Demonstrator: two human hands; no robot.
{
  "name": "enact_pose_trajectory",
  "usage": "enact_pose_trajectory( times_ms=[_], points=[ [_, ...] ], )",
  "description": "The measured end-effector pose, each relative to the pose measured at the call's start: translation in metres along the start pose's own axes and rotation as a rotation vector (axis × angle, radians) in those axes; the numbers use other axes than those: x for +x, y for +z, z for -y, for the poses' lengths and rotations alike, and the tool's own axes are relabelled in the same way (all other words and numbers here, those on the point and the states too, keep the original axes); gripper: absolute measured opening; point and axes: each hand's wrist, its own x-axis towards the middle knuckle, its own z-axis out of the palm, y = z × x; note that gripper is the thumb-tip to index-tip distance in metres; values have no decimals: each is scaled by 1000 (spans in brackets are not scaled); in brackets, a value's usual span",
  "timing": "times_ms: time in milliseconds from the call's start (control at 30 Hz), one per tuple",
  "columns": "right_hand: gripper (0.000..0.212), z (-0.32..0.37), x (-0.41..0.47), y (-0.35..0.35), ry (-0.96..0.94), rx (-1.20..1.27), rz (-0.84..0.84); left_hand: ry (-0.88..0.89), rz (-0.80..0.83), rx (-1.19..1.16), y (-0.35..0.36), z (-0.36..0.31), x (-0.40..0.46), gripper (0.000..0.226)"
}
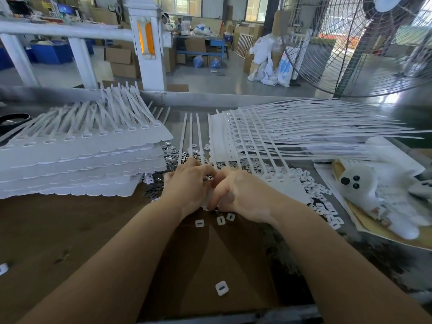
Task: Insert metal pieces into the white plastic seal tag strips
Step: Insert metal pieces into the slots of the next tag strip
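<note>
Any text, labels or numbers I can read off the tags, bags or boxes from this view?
None can be read.
Seal tag stacks: plain white, no print visible.
Bags by the fan: blue markings, too blurred to read.
Cardboard boxes: no legible print.
Screen at far left: too small to read.

A factory floor, a packing and assembly shop by the look of it. Stacked cardboard boxes [121, 59] at eleven o'clock, a blue workbench [201, 46] at twelve, filled white sacks [271, 64] on bare concrete at one o'clock. A big caged industrial fan [355, 45] stands at two o'clock. Piles of white seal tag strips [77, 153] cover the near bench at ten.
</note>
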Motion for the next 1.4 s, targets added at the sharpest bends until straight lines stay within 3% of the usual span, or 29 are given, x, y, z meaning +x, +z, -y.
enact_pose_trajectory(
  times_ms=[333,1033,1233,1400],
  points=[
    [10,-2,3,2,-41,20,14,14,-5,15,0,4,0,20],
    [16,-7,6,3,-16,53,19,-32,-15,-7,0,-1,1,21],
    [18,-25,13,-10,120,188,-238,3,-104,-14,6,0,-6,22],
    [8,-35,21,-15,197,27,-240,11,-129,-15,8,1,-6,23]
  ],
)
